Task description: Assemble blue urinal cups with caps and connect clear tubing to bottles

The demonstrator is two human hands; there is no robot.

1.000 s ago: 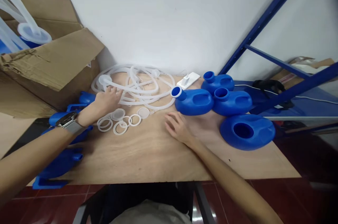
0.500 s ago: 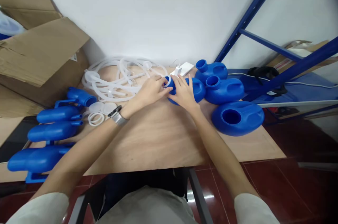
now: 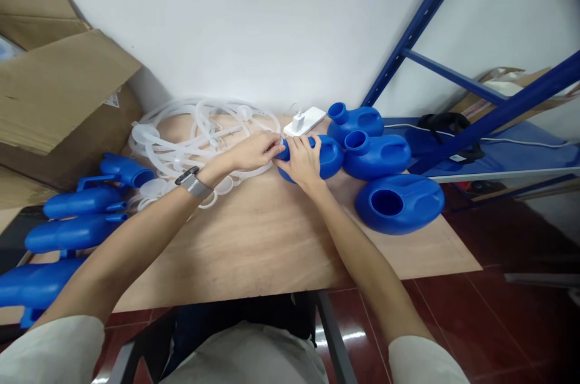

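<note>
A blue plastic urinal bottle (image 3: 331,157) lies on its side on the table, its neck toward the left. My right hand (image 3: 302,160) is wrapped over the bottle near its neck and holds it. At the mouth, my left hand (image 3: 259,150) has its fingers closed in a pinch on a translucent white ring; only a sliver of the ring shows, and the fingers hide most of the mouth. Just right of the held bottle lie more blue bottles with open mouths: one at the back (image 3: 357,122), one behind (image 3: 380,154) and a nearer one (image 3: 401,203).
Coiled translucent tubes (image 3: 190,124) with round caps lie at the back left. Loose white rings (image 3: 222,185) sit by my left wrist. Several blue bottles (image 3: 75,233) line the left side, near a cardboard box (image 3: 67,88). A white power strip (image 3: 312,118) and blue shelf frame (image 3: 421,16) stand behind.
My left fingers have closed over the bottle's mouth, where the white ring showed before. My right hand still holds the bottle. The view has shifted slightly to the right.
</note>
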